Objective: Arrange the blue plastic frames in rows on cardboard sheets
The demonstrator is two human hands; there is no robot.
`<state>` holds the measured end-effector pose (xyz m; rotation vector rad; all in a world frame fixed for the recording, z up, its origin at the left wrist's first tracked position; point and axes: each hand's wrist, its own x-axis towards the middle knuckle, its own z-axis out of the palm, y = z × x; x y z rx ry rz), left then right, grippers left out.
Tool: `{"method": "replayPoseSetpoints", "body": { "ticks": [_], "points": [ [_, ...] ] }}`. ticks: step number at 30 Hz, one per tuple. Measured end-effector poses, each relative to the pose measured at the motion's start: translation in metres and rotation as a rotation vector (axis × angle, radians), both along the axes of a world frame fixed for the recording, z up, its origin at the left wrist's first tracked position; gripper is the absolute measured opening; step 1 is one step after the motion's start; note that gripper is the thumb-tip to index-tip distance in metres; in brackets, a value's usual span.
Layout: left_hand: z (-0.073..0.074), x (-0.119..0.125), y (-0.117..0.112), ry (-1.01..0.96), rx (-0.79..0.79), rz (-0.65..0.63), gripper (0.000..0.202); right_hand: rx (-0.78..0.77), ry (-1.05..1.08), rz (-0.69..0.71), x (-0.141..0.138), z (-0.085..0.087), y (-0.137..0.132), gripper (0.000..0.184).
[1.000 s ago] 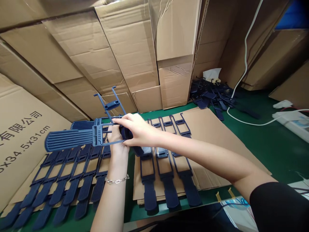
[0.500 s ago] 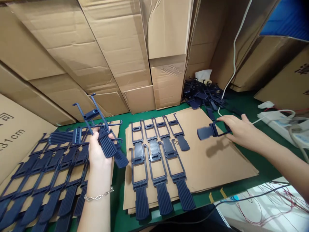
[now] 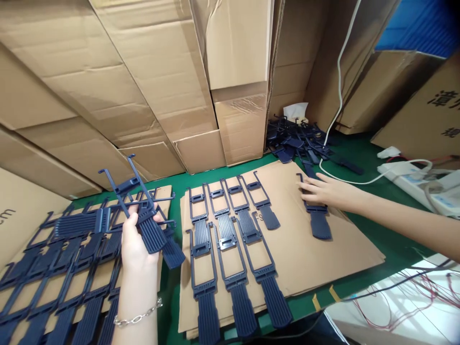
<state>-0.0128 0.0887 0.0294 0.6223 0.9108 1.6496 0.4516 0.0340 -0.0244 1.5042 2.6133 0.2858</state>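
My left hand [image 3: 138, 239], a chain bracelet at its wrist, is closed around several dark blue plastic brackets [image 3: 153, 235]. Each has a long hooked frame and a ribbed paddle, and they cross at different angles. On the right of the middle cardboard sheet [image 3: 287, 258], another such bracket [image 3: 320, 225] lies with its paddle toward me. My right hand [image 3: 323, 191] rests over that bracket's frame, fingers stretched out and hiding part of it. Left of it, similar brackets [image 3: 242, 282] lie in two overlapping rows on the same sheet.
More brackets [image 3: 64, 278] cover a second cardboard sheet at the left. A tangled heap of dark blue brackets [image 3: 294, 139] lies at the back right. Cardboard boxes [image 3: 154, 72] wall the green table [image 3: 215, 173]. A power strip [image 3: 417, 187] and white cable [image 3: 339, 86] are at the right.
My right hand has brought its bracket down from above onto the cardboard, turned its paddle toward me, and spread its fingers. My left hand still holds its brackets. The view has shifted slightly.
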Motion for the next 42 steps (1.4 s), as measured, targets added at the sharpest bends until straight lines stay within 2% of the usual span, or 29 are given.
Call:
{"method": "replayPoseSetpoints", "body": {
  "ticks": [2,4,9,12,14,17,22,27,31,35,42],
  "points": [
    [-0.001,-0.002,0.0,-0.004,-0.004,-0.004,0.028,-0.012,0.007,0.03,-0.004,0.0,0.0,0.05],
    [-0.002,-0.003,0.0,-0.015,-0.008,-0.007,0.027,0.022,0.034,-0.027,-0.005,0.001,-0.002,0.051],
    [-0.003,-0.003,0.0,-0.046,-0.023,0.016,0.03,0.23,0.095,-0.461,-0.021,-0.002,-0.013,0.047],
    [-0.004,-0.002,-0.001,-0.047,-0.015,0.01,0.032,0.23,0.143,-0.685,-0.046,-0.01,-0.018,0.046],
    [-0.004,-0.002,-0.002,-0.05,-0.026,0.002,0.032,0.218,0.173,-0.803,-0.062,-0.014,-0.02,0.051],
    [-0.005,-0.002,-0.002,-0.054,-0.047,0.009,0.029,0.186,0.23,-0.913,-0.075,-0.015,-0.018,0.057],
    [-0.007,-0.005,-0.002,-0.065,-0.033,0.002,0.029,0.091,0.354,-0.936,-0.083,-0.008,-0.026,0.064],
    [-0.01,-0.009,-0.004,-0.077,0.033,-0.051,0.028,0.048,0.516,-0.839,-0.119,-0.01,-0.07,0.06],
    [-0.014,-0.01,-0.005,-0.066,0.063,-0.078,0.024,0.067,0.564,-0.774,-0.154,-0.016,-0.099,0.057],
    [-0.016,-0.01,-0.004,-0.062,0.068,-0.087,0.023,0.033,0.56,-0.765,-0.172,-0.013,-0.104,0.056],
    [-0.015,-0.009,-0.004,-0.072,0.054,-0.117,0.016,-0.031,0.548,-0.779,-0.187,-0.007,-0.1,0.059]
  ]
}}
